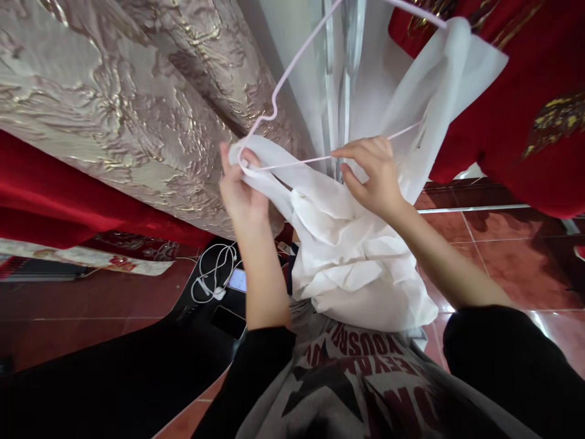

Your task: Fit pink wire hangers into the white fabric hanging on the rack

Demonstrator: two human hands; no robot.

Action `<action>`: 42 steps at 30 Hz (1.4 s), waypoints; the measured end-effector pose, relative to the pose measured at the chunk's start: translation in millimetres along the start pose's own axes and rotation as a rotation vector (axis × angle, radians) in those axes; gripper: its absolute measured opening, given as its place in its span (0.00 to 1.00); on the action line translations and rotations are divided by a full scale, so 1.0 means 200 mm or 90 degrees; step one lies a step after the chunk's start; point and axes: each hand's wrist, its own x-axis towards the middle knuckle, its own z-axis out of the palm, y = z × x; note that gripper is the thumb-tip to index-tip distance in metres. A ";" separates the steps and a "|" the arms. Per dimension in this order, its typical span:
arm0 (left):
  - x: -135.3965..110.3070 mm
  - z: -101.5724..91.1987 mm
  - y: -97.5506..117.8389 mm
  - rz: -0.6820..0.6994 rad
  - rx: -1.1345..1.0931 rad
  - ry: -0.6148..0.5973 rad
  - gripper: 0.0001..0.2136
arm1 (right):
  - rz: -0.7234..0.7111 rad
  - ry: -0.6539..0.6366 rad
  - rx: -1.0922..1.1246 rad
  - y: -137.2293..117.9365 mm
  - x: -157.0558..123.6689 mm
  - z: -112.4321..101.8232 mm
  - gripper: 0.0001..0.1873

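White sheer fabric (pixel 361 244) lies bunched over my lap. One narrow end stretches up to my left hand (pixel 247 186), whose fingers are closed on the fabric's edge beside a pale pink cord (pixel 292 64). From there the cord loops up past the top of the view and comes back down to the other end of the fabric (pixel 450 73) at upper right. A thinner, taut stretch of cord runs from the left hand to my right hand (pixel 375 174). The right thumb and fingertips are closed around this stretch, above the bunched fabric.
A beige embossed curtain (pixel 150 110) hangs close on the left. Red cloth with gold patterns (pixel 516 122) hangs at right. On a black surface beside me lie a white cable (pixel 218 274), a lit phone (pixel 237 280) and a dark phone (pixel 228 322). Red tiles (pixel 512 262) cover the floor.
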 end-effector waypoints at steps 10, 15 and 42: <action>-0.23 0.11 -0.19 0.086 0.078 -0.188 0.16 | 0.019 -0.091 0.046 -0.17 0.00 -0.04 0.19; -0.22 0.11 -0.22 0.088 0.039 -0.172 0.16 | -0.042 0.245 -0.018 -0.02 -0.01 -0.22 0.23; -0.26 0.10 -0.28 0.108 0.087 -0.181 0.11 | 0.309 0.463 0.025 0.18 0.01 -0.30 0.12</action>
